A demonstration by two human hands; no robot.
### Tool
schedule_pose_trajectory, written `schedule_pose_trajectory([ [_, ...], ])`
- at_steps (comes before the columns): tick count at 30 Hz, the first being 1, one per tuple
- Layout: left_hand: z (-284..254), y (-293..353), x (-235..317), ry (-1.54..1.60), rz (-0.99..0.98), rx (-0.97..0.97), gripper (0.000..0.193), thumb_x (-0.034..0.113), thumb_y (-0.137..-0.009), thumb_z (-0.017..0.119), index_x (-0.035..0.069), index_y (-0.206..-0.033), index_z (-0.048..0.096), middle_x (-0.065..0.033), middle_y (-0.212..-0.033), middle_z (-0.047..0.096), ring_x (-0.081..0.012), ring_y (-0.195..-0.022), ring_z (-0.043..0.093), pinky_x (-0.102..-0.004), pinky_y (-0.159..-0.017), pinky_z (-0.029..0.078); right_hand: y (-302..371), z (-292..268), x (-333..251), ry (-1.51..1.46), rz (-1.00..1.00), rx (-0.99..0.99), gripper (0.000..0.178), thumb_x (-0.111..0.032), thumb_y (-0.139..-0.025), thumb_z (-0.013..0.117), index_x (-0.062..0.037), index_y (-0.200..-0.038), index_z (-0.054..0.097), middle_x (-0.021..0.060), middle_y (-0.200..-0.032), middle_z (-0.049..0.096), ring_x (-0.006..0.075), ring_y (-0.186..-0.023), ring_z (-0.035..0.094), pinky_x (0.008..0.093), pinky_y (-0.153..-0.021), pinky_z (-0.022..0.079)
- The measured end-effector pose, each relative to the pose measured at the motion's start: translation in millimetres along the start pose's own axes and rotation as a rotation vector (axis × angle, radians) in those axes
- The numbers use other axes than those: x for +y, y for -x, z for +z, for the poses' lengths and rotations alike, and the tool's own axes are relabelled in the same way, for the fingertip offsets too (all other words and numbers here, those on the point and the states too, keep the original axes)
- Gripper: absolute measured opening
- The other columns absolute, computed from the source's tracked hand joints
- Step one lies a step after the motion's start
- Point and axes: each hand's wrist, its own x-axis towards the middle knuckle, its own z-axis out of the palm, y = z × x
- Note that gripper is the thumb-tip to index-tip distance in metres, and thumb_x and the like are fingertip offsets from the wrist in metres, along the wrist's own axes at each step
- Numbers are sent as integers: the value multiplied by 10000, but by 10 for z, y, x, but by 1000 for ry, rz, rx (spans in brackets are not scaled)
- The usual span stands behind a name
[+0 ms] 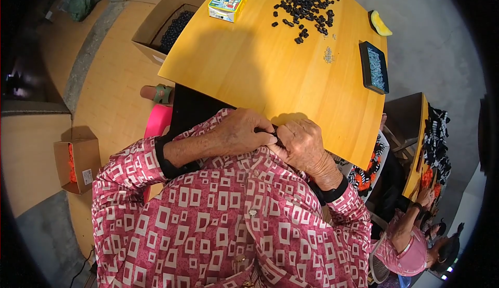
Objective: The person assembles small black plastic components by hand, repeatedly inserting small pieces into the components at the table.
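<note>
Both hands meet in front of my chest, just at the near edge of the yellow wooden table [218,75]. My left hand [241,132] is closed, with its thumb and fingers pinching a small black piece [274,133]. From the other side my right hand [302,141] is closed on the same piece, its fingers curled in. Most of the piece is hidden by the fingers. Farther up the table lies a loose heap of small black plastic-looking pieces [306,7]. A little pile of tiny silvery bits [328,55] sits nearer to me.
A black tray of silvery bits [375,69] and a yellow curved thing [381,24] line the right edge. A yellow-green box [229,1] stands at the far left. Cardboard boxes [150,41] and a pink stool [157,121] flank the table. Another person [405,246] works at right.
</note>
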Motion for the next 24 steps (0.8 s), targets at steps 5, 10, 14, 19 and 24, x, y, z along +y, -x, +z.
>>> schedule_pose_trajectory([
  [5,11,-4,-10,136,-48,15,308,237,-809,714,-32,-956,730,-165,-791,713,-209,-713,671,-334,-694,517,-5,16,-2,-24,16,132,306,-295,-835,750,-24,-771,624,114,-741,622,255,-662,653,383,-642,542],
  [10,2,-15,-31,298,-102,34,255,178,-837,737,-19,-997,732,-83,-869,733,-121,-809,659,-278,-767,519,-36,-146,-54,48,79,49,296,-285,-824,757,-23,-799,621,104,-746,608,252,-709,657,380,-687,546],
  [14,4,-34,-103,481,-113,26,252,156,-856,728,-19,-1037,725,-67,-920,730,-110,-870,650,-263,-797,514,-68,-241,-37,-77,147,44,308,-267,-828,758,14,-916,669,130,-821,648,275,-749,664,377,-727,540],
  [19,-38,-40,-63,438,-91,-16,238,142,-866,728,-26,-1034,721,-60,-927,724,-102,-870,643,-246,-796,509,-37,-303,-24,-475,299,114,306,-160,-833,758,22,-1069,693,140,-908,683,284,-783,669,370,-748,536],
  [24,-35,-35,-75,664,-161,-24,201,95,-896,704,-33,-1051,698,-50,-932,710,-93,-866,636,-221,-783,502,9,-233,-1,-691,365,100,185,12,-849,710,24,-1034,708,120,-895,673,216,-802,665,312,-730,526],
])
